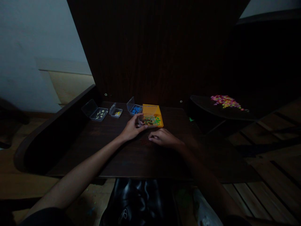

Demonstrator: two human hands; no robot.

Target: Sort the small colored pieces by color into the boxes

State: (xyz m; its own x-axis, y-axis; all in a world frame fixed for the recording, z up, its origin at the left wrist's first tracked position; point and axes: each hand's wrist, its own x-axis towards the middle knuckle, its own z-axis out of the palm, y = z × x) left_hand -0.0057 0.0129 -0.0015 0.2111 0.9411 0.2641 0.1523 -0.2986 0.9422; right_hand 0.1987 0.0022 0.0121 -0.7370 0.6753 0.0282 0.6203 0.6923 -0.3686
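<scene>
My left hand [133, 128] rests on the dark wooden table [131, 157] with its fingers curled against the near left edge of an orange box [152, 116] that holds small mixed-colour pieces. My right hand [163, 138] lies knuckles up on the table just in front of that box, fingers bent under in a pinch; what they hold, if anything, is hidden. To the left stand three small clear cases with lids up: one with blue pieces [135, 109], one with yellow pieces [116, 112], one with pale pieces [98, 114].
A heap of pink and yellow pieces [225, 101] lies on a dark side surface at the right. A dark wooden panel rises behind the table. Wooden slats run at the right. A black glossy bag [138, 201] sits below the table's near edge.
</scene>
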